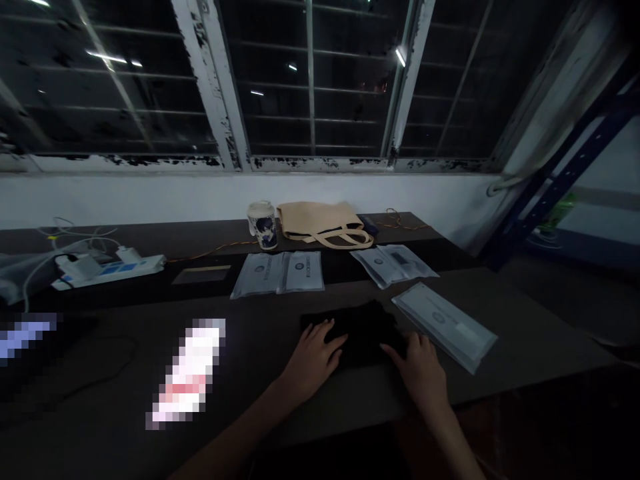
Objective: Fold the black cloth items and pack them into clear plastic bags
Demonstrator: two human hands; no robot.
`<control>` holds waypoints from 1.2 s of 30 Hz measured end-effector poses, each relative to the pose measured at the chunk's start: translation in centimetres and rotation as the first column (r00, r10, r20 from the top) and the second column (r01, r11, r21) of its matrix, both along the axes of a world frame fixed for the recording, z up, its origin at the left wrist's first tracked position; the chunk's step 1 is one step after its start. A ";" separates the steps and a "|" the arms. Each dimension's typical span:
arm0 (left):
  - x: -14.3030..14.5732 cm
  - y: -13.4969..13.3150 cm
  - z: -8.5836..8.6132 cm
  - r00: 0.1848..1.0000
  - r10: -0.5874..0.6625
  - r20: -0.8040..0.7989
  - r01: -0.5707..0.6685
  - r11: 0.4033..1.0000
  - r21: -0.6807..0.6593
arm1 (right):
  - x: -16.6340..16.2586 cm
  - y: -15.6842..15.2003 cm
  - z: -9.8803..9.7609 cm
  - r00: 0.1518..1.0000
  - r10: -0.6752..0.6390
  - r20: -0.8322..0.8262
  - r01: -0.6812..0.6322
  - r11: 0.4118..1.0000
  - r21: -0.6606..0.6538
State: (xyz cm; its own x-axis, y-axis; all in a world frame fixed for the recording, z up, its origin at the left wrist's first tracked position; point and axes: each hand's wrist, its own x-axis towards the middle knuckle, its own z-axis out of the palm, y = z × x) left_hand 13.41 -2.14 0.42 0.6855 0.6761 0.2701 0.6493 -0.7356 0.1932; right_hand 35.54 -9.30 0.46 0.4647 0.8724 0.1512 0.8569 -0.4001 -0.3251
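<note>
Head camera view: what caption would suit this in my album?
Left hand and right hand touch a dark cloth, with printed packets, a patterned cup and a tan bag nearby.

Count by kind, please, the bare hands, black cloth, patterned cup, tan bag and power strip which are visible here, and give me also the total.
Left hand and right hand: 2
Black cloth: 1
Patterned cup: 1
Tan bag: 1
Power strip: 1
Total: 6

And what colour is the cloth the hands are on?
Black, it looks; the cloth shows best in the head view.
</note>
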 end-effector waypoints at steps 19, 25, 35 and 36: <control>-0.8 0.4 -0.6 0.872 0.113 0.477 0.047 0.949 -0.311 | -7.3 2.2 4.2 0.739 0.433 -0.516 -0.099 0.827 0.553; -3.5 2.9 -0.8 0.552 0.509 0.661 -0.202 0.850 -0.486 | -12.0 1.2 1.0 0.709 0.674 -0.209 -0.552 0.714 0.430; -1.7 2.4 2.4 0.970 -0.063 0.236 0.082 0.994 -0.072 | -11.1 0.6 -1.0 0.634 0.705 -0.318 -0.503 0.688 0.524; -1.4 2.6 2.1 0.981 -0.088 0.170 0.105 0.990 -0.095 | -10.8 0.5 -1.0 0.617 0.699 -0.361 -0.482 0.698 0.529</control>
